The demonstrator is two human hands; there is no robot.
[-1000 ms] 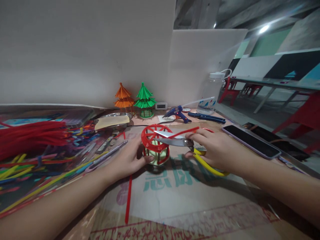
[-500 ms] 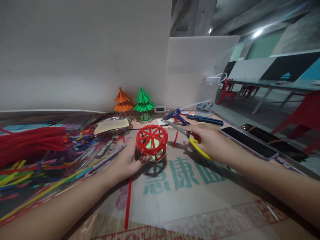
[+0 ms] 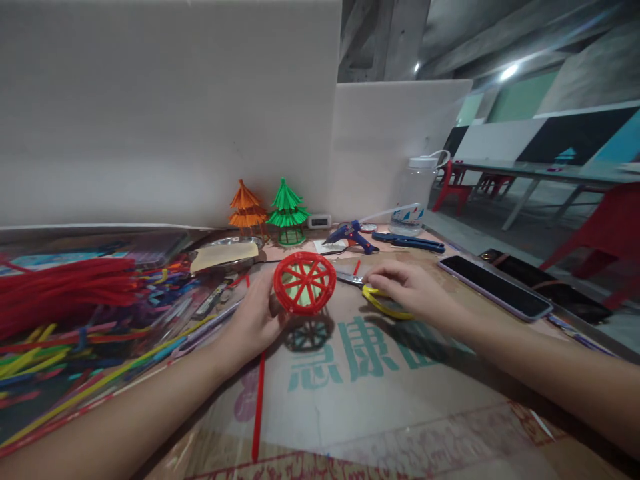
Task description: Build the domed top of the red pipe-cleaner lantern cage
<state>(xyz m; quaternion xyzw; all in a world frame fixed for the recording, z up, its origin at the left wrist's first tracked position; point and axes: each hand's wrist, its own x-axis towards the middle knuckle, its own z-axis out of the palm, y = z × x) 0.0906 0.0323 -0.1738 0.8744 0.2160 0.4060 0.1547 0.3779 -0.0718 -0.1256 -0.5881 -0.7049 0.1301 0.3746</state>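
Note:
My left hand (image 3: 256, 310) is closed around the side of a small round frame (image 3: 305, 283) made of red pipe cleaners, with a spoked top like a wheel. Something pale green shows through the spokes. The frame tilts so that its spoked face points toward me, and its shadow falls on the table. My right hand (image 3: 407, 287) has its fingers curled over the yellow handles of a pair of scissors (image 3: 383, 301). The scissors are low over the tabletop, blades pointing left toward the frame. A straight red pipe cleaner (image 3: 259, 410) lies on the table below my left hand.
Bundled red pipe cleaners (image 3: 75, 287) and many coloured pieces crowd the left. Behind stand an orange (image 3: 245, 205) and a green pagoda model (image 3: 287, 210), a metal dish (image 3: 225, 255) and a blue glue gun (image 3: 350, 235). A bottle (image 3: 413, 197) and phone (image 3: 495, 287) are at right.
The scissors have come down and flattened toward the table, and my right hand has shifted its hold on the handles. My left hand has tipped the red frame's top toward me.

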